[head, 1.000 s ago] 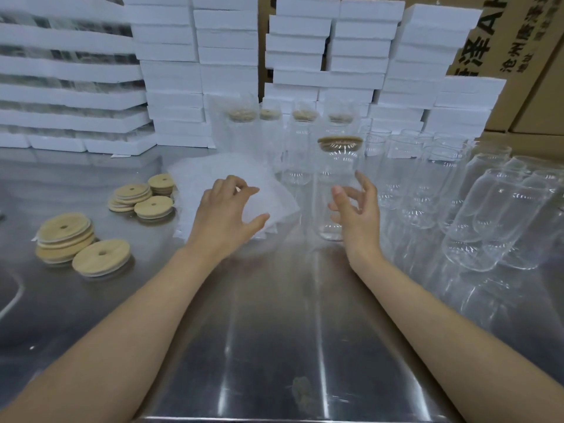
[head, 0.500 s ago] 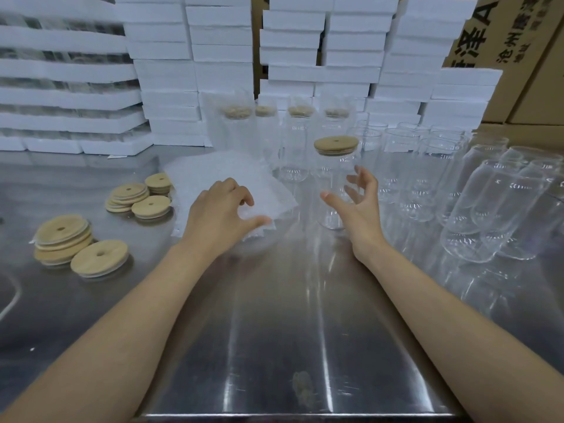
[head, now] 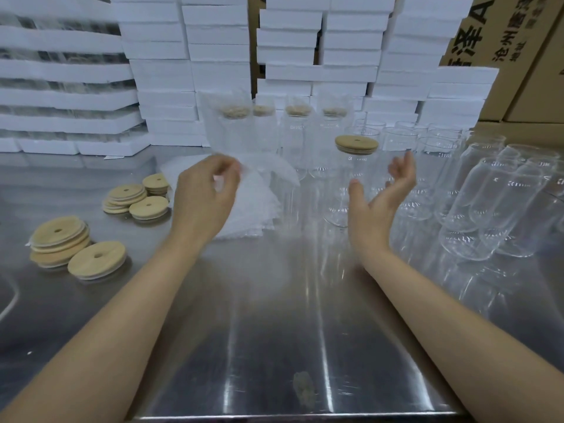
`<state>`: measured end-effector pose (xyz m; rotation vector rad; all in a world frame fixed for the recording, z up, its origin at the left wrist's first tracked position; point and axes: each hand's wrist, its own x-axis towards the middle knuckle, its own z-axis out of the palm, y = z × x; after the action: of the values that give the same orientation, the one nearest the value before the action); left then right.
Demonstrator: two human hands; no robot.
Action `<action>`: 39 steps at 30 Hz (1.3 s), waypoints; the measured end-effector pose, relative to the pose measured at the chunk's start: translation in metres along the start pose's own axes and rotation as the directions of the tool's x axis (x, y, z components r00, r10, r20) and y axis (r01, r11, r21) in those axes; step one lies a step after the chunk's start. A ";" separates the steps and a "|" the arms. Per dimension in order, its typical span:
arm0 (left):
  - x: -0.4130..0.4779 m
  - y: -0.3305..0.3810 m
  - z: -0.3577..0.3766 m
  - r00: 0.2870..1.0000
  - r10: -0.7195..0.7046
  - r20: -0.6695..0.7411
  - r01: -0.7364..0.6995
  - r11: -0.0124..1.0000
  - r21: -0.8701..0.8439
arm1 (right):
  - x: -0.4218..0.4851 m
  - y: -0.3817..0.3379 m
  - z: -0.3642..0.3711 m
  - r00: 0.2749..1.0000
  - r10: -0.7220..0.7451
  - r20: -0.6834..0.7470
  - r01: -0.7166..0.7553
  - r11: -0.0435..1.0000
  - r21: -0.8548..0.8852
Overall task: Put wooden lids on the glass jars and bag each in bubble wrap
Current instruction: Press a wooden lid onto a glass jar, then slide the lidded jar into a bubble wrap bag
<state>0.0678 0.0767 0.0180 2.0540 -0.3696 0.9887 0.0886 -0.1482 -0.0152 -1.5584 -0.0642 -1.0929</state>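
Bubble wrap is the step in hand: the left hand [head: 203, 196] pinches one bubble-wrap bag [head: 268, 167] above the stack [head: 253, 218]. The right hand [head: 378, 203] hovers spread and empty beside the lidded jar [head: 351, 193] (wooden lid [head: 356, 144] seated). Next, likely: open the bag's mouth and slide the jar in.

The near tabletop [head: 274, 331] lay bare. Jars [head: 488, 203] crowded its right side, lids [head: 61, 242] the left, bags [head: 256, 206] lay piled left of centre, and foam boxes [head: 219, 56] walled the back.

Glossy steel table [head: 274, 331], clear smooth glass jars [head: 488, 209], matt wooden lids [head: 97, 260].
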 end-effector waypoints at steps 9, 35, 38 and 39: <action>0.022 0.015 -0.021 0.732 -0.608 0.308 0.478 0.136 -0.868 | -0.027 -0.020 0.008 0.736 0.080 0.672 -0.140 0.990 0.035; -0.004 0.001 0.007 0.973 -0.156 0.170 0.137 0.983 0.119 | -0.009 -0.024 0.001 0.995 0.034 0.099 -0.052 0.981 0.187; 0.014 -0.006 -0.009 0.784 -0.599 0.164 0.584 0.622 -0.521 | 0.008 -0.022 -0.009 0.987 -0.157 -0.029 0.156 0.987 -0.028; 0.019 -0.007 -0.016 0.731 -0.658 0.179 0.588 0.475 -0.654 | 0.014 -0.021 -0.013 0.980 -0.200 -0.010 0.198 0.972 -0.124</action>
<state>0.0757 0.0950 0.0343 1.2616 0.1044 0.3780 0.0773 -0.1589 0.0082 -1.6765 -0.1434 -1.2917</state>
